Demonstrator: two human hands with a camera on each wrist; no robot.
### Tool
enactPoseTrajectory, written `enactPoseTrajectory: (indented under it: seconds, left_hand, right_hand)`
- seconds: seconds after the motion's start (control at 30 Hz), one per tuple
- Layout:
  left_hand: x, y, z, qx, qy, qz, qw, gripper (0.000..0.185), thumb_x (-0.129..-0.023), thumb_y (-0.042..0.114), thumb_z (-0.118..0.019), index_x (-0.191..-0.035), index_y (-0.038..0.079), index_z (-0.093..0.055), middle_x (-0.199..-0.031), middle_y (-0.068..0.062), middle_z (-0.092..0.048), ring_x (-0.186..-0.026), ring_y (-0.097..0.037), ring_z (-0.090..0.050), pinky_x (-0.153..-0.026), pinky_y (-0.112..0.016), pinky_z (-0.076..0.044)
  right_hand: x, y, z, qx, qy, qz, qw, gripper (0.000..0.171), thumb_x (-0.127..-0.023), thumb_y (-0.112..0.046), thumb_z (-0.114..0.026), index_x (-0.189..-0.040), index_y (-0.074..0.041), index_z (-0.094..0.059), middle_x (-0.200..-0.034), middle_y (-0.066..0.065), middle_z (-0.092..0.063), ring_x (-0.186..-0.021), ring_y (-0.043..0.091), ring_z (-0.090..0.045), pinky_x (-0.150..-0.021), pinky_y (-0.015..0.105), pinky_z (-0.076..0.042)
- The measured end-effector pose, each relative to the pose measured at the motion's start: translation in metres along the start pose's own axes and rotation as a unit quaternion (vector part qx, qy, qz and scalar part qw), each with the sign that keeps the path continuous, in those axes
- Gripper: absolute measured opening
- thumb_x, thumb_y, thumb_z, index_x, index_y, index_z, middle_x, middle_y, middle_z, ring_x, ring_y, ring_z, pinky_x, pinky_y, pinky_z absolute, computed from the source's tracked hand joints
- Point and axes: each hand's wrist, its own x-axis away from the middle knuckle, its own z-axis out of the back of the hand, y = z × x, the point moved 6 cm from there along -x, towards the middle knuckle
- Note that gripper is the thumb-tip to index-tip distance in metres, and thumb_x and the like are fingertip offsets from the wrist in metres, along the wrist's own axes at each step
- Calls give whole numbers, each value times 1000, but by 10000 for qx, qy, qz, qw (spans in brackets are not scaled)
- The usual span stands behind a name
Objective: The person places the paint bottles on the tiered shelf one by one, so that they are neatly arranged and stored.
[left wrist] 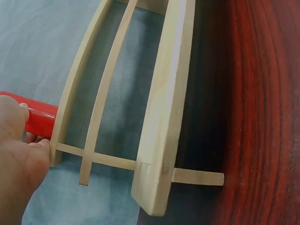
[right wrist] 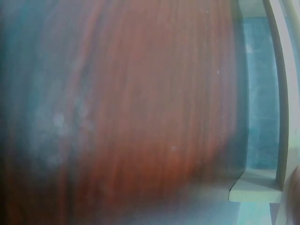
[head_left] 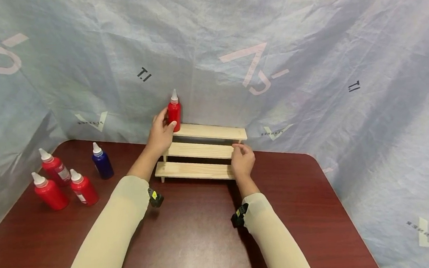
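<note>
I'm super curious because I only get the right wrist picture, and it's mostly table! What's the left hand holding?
Observer: The left hand holds a red bottle with a white tip.
Operator: Ooh! Where's that bottle?
Observer: Upright at the left end of the top board of the wooden rack.
Operator: Cool! Is there any blue bottle too?
Observer: Yes, one blue bottle stands on the table, to the left of the rack.

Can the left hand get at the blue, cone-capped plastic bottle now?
Probably not yet: the left hand holds a red, cone-capped plastic bottle. Otherwise, nothing visibly blocks the blue bottle.
</note>
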Motion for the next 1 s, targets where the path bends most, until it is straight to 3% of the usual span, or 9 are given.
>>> enactPoseTrajectory:
  seconds: [0.23, 0.63, 0.77, 1.0]
  left_hand:
    - [3, -2, 1, -60, 60, 28, 10000, 58, -111, 18, -52, -164, 5, -32, -160, -25, -38, -154, -36, -41, -128, -45, -37]
    - [1, -3, 3, 20, -6, -40, 10000, 56, -111, 14, -52, -163, 1, -34, -159, -24, -40, -153, -35, -43, -127, -44, -39]
    - [2, -3, 3, 196, 10, -3, 9998, 59, -111, 11, -50, -165, 2, -28, -164, -23, -37, -156, -35, -40, -129, -44, -35]
    - [12, 4, 3, 537, 144, -71, 9984, 65, -112, 3, -40, -170, 8, -11, -175, -19, -21, -165, -32, -22, -135, -43, -22]
  right_hand:
    - [0, 0, 0, 40, 54, 39, 10000, 27, -102, -13, -56, -103, -3, -81, -128, 15, -70, -120, 32, -64, -104, 46, -52]
    - [0, -2, 0, -39, 54, 24, 10000, 28, -101, -14, -56, -104, -1, -81, -130, 15, -70, -127, 32, -62, -109, 48, -51]
    - [-1, -1, -2, 29, 27, 34, 10000, 29, -101, -14, -56, -105, -1, -81, -128, 14, -71, -123, 31, -63, -106, 47, -52]
    - [2, -4, 0, -7, -2, 37, 10000, 28, -102, -14, -56, -105, 0, -80, -125, 16, -70, -118, 33, -64, -103, 47, -53]
